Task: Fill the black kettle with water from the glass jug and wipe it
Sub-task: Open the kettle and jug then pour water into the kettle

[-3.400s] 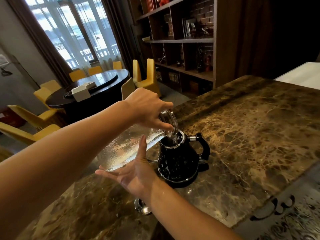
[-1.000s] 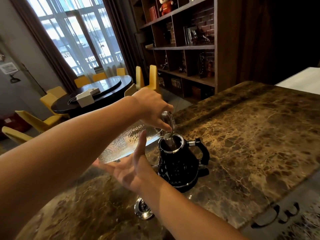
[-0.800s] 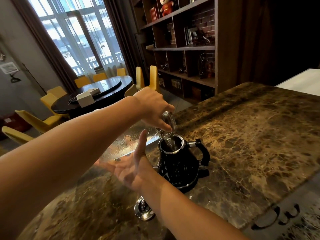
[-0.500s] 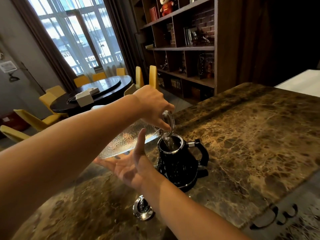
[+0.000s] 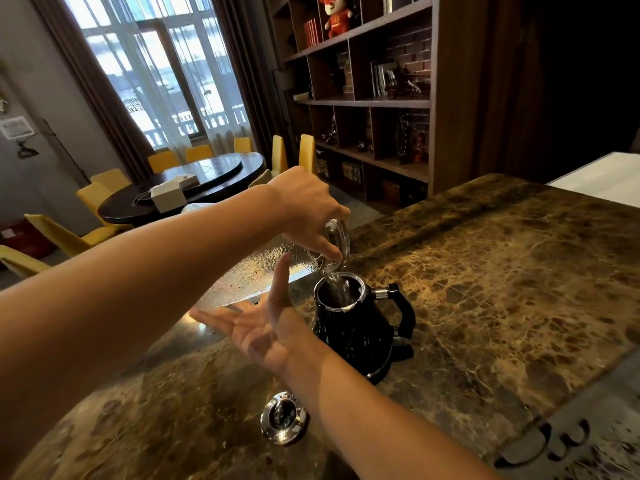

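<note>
Since the earlier frames the jug (image 5: pixel 256 275) tilts steeper, its base higher. At frame centre, the left hand (image 5: pixel 304 209) grips its neck over the open kettle (image 5: pixel 353 327); the right hand (image 5: pixel 256 327) supports it, fingers spread flat. Risk: further tilt surges water past the rim onto the counter (image 5: pixel 502 271).

No text, label, brand or number can be read anywhere. A white notice (image 5: pixel 15 127) hangs on the grey wall at the left edge, but its print is too small and blurred to make out. Faint lettering shows through the window (image 5: pixel 133 105) pane, reversed and illegible. The book spines (image 5: pixel 311 32) on the upper shelf show no legible titles.
</note>
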Available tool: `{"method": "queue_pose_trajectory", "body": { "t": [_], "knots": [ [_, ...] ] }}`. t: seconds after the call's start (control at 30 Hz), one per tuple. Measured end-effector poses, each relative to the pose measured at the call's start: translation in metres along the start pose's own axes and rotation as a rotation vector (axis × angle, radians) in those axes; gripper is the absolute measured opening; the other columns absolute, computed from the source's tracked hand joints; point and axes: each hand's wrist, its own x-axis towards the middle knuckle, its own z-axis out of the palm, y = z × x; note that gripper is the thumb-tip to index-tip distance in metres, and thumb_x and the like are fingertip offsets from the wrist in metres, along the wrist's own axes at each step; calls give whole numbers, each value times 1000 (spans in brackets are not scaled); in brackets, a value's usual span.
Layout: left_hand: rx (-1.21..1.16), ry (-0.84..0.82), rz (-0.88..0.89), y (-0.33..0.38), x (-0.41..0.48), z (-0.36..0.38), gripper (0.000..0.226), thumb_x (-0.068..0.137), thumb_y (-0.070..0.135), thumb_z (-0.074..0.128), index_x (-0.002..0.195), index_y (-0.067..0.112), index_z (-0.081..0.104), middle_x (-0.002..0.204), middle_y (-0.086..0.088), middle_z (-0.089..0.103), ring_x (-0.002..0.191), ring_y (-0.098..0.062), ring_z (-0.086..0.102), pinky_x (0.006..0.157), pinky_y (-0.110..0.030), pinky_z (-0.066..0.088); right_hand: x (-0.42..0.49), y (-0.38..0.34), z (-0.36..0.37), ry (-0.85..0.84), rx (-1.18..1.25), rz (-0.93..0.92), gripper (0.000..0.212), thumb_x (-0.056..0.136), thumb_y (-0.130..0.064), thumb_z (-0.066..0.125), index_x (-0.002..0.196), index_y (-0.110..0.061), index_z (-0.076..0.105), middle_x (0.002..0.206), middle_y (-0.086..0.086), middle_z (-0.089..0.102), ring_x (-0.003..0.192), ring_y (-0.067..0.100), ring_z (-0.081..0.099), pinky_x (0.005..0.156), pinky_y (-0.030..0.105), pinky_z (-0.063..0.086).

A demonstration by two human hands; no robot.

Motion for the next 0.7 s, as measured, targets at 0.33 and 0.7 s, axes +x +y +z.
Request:
{"method": "queue_pose_trajectory", "body": {
  "t": [0.33, 0.7],
  "knots": [
    [-4, -3, 7, -1, 2, -5, 85, 75, 90, 36, 138, 34, 46, 60, 8, 43, 54, -8, 39, 59, -28, 45, -2, -2, 10, 21, 27, -34, 162, 23, -65, 93, 155, -9, 16, 112, 37, 68, 134, -10, 38, 39, 13, 35],
    [37, -21, 52, 1, 4, -9, 90, 74, 90, 36, 144, 33, 42, 63, 7, 48, 59, -10, 47, 55, -29, 42, 0, 4, 11, 118, -135, -80, 177, 15, -73, 87, 161, -20, 3, 100, 31, 73, 109, -3, 52, 39, 14, 33]
  ]
}}
